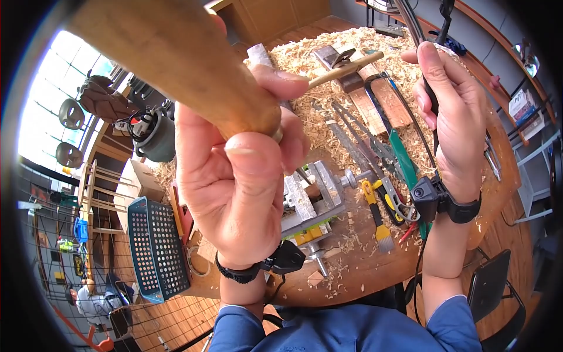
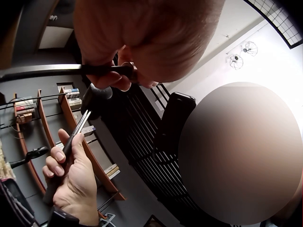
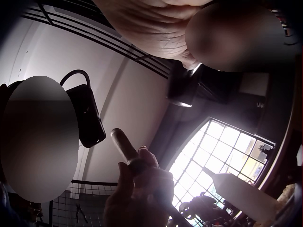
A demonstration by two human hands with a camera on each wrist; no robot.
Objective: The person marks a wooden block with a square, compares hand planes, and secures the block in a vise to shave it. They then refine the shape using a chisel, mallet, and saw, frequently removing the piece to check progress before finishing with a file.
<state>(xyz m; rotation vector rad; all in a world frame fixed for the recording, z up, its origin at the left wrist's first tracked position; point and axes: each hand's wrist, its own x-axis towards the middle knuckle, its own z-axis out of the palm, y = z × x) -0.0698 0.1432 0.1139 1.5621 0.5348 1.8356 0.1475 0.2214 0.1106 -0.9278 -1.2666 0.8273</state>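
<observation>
Close to the head camera, my left hand grips a wood-handled chisel near its ferrule, the thick handle pointing up and left. Its flat metal shaft runs out to the left in the left wrist view. Raised over the table's right side, my right hand holds a slender dark-handled tool, its thumb along the handle. The bright metal end looks forked. Below and between the hands stands a metal vise with a small wood piece in its jaws.
Wood shavings heap over the table's back. A hand plane, a green-handled saw, several files and a yellow-handled brush lie right of the vise. A blue perforated basket is at the left edge.
</observation>
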